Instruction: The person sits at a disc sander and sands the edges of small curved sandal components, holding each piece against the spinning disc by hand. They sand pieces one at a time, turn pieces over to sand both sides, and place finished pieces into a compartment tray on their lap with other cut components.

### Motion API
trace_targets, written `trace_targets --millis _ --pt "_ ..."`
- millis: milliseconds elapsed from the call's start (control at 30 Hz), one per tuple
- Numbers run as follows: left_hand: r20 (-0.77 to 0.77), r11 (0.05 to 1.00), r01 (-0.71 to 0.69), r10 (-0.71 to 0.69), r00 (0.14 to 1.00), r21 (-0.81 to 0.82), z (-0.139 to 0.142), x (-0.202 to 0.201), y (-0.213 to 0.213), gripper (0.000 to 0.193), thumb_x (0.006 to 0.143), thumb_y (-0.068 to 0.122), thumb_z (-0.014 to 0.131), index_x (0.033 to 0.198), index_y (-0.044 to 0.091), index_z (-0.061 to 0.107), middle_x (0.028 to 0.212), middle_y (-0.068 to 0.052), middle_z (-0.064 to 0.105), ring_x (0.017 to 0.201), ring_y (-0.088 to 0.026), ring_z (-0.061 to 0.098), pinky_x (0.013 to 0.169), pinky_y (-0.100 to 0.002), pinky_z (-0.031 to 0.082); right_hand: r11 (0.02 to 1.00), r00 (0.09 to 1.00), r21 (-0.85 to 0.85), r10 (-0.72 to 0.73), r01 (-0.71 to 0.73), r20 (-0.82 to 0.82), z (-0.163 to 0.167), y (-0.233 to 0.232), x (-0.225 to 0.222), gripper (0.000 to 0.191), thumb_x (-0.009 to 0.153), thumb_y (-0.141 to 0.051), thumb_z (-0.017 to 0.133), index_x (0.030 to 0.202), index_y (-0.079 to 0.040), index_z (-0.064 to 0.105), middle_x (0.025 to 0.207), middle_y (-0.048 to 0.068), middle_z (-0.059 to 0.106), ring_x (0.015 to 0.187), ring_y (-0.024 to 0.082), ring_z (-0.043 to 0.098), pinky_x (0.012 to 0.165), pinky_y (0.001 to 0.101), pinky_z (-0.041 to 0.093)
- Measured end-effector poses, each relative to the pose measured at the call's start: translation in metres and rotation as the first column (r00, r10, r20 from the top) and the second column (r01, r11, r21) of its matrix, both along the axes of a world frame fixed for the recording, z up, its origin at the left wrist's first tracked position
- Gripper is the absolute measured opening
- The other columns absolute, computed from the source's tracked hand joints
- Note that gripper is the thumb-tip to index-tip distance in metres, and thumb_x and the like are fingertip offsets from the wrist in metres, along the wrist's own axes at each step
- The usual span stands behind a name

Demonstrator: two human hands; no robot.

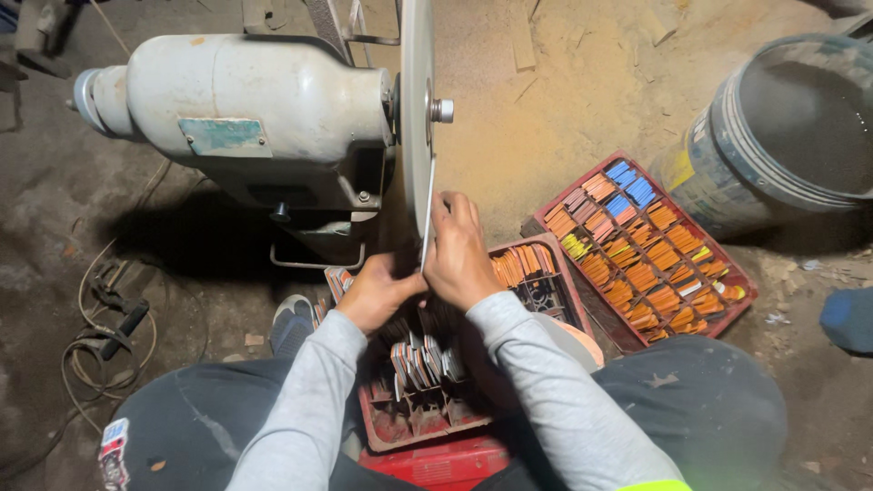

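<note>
Grinding step in hand: right hand and left hand, fingers closed on thin strip, pressed strip's edge to disc beside motor. Near tray lay between knees; far tray at right. Next move likely called for steady, even pressure.

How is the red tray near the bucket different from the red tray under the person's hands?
The far tray sits on the floor beside the bucket, packed with orange, blue and yellow pieces. The near tray sits between the person's knees, with several compartments showing bare and darker, greyish pieces. The left hand and right hand work above the near one. Both are red, divided crates.
</note>
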State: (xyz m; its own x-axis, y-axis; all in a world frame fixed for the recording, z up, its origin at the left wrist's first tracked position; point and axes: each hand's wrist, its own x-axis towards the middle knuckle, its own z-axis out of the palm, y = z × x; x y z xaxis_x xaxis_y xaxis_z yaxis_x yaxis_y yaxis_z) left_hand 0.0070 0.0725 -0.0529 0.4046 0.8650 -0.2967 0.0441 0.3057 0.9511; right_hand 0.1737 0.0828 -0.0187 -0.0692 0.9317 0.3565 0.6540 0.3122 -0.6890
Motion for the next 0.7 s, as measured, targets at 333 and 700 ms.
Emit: trace_targets --millis 333,700 --pt "-0.628 0.948 0.116 0.101 0.772 0.295 0.028 -0.016 -0.074 0.05 0.076 0.012 0.088 0.123 0.009 0.073 0.097 -0.014 0.07 0.082 -0.015 0.063 0.073 -0.031 0.057 0.814 0.9 -0.389 0.362 -0.432 -0.242 -0.001 -0.053 0.039 0.05 0.077 0.004 0.049 0.124 0.001 0.066 0.123 0.02 0.067 0.122 0.037 0.062 0.108 0.0419 0.046" --pt "0.049 0.996 -0.052 0.048 0.998 0.068 0.004 0.01 -0.011 0.038 0.088 0.015 0.078 0.12 -0.003 0.068 0.094 -0.003 0.072 0.08 -0.01 0.064 0.073 -0.026 0.055 0.978 0.979 -0.103 0.168 -0.18 -0.119 0.013 -0.01 0.024 0.062 0.077 0.006 0.052 0.138 0.007 0.052 0.127 0.031 0.053 0.123 0.049 0.051 0.108 0.0466 0.041"
